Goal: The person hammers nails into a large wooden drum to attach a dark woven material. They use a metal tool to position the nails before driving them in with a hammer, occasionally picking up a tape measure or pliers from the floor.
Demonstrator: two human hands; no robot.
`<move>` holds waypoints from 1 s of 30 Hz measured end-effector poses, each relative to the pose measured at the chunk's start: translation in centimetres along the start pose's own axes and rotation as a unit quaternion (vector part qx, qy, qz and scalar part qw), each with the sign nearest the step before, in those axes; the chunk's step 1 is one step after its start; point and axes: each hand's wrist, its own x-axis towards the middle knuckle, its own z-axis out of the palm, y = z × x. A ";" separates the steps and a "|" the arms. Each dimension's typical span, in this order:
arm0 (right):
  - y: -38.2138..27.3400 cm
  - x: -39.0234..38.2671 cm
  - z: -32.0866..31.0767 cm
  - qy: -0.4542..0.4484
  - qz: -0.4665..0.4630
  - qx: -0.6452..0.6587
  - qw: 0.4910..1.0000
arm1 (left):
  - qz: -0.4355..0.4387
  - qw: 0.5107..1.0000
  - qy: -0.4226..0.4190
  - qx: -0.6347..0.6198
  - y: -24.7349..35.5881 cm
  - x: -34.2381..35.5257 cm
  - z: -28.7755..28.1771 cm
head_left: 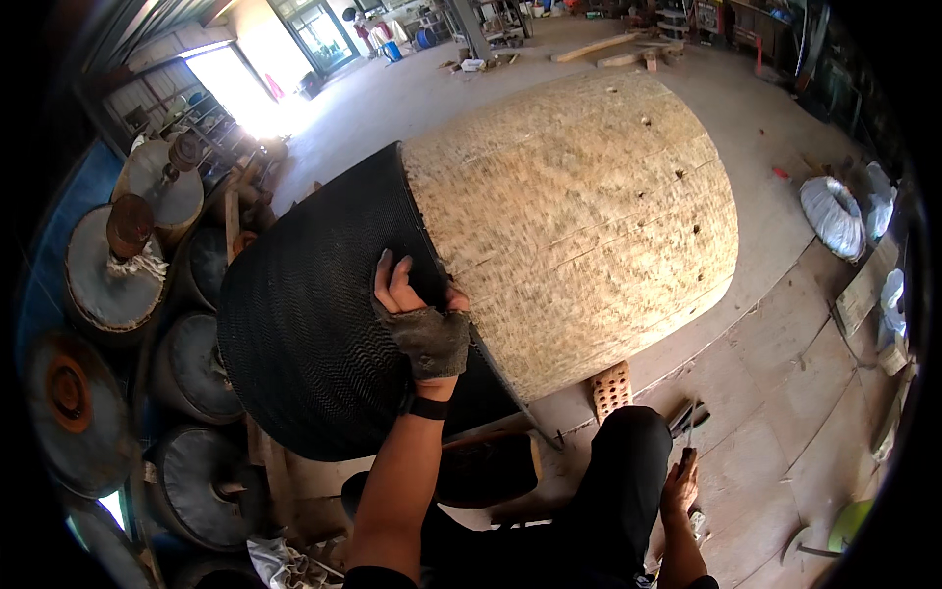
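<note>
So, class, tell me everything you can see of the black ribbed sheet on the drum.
The black ribbed sheet looks like rubber, with fine zigzag ridges. It curves around the left part of the horizontal drum, its right edge bordering the drum's bare, tan, mottled surface. The gloved left hand touches it at that edge.

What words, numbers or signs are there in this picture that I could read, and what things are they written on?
None that I can read.
Black ridged sheet under the left hand: zigzag pattern, no letters I can see.
Big pale drum: holes and specks, no letters I can see.
Tool in the right hand: too small to tell.
White-wrapped ring and far blue bucket: too blurred to tell.
</note>
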 end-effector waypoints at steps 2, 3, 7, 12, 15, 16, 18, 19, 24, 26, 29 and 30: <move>1.3 -1.3 1.5 -0.058 -0.032 -0.038 0.997 | -0.004 1.000 -0.018 0.001 0.2 -0.1 0.0; 2.0 -1.4 2.1 -0.104 -0.042 -0.058 0.992 | -0.003 1.000 -0.023 0.006 0.1 -0.2 0.1; 5.5 -2.0 6.3 -0.169 -0.072 -0.098 0.978 | 0.005 0.999 -0.034 0.024 0.2 -0.1 0.0; 13.0 -4.0 14.4 -0.133 -0.112 -0.124 0.977 | 0.013 0.998 -0.061 0.033 -0.9 -0.6 0.7; 13.2 -4.3 15.7 -0.186 -0.093 -0.123 0.970 | 0.017 0.996 -0.066 0.062 -0.7 -0.6 0.2; 13.2 -4.3 16.1 -0.192 -0.088 -0.122 0.970 | 0.018 0.996 -0.063 0.052 -0.8 -0.7 0.2; 12.8 -4.9 16.9 -0.206 -0.074 -0.114 0.969 | 0.025 0.997 -0.057 0.033 -1.1 -0.6 0.1; 12.9 -5.1 16.9 -0.208 -0.064 -0.111 0.970 | 0.039 0.996 -0.058 0.053 -1.0 -0.5 0.3; 12.1 -7.7 17.9 -0.204 -0.014 -0.058 0.977 | 0.078 0.994 -0.077 0.025 -1.7 -0.9 2.4; 11.7 -7.4 16.4 -0.197 -0.008 -0.050 0.979 | 0.050 0.994 -0.091 0.042 -2.4 -1.7 1.3; 7.0 -4.3 15.4 -0.224 -0.027 -0.053 0.973 | 0.000 0.987 -0.083 0.138 -3.0 0.7 -2.8; 5.5 -3.5 15.5 -0.248 -0.024 -0.078 0.965 | 0.033 0.983 -0.047 0.177 -4.3 1.9 -3.3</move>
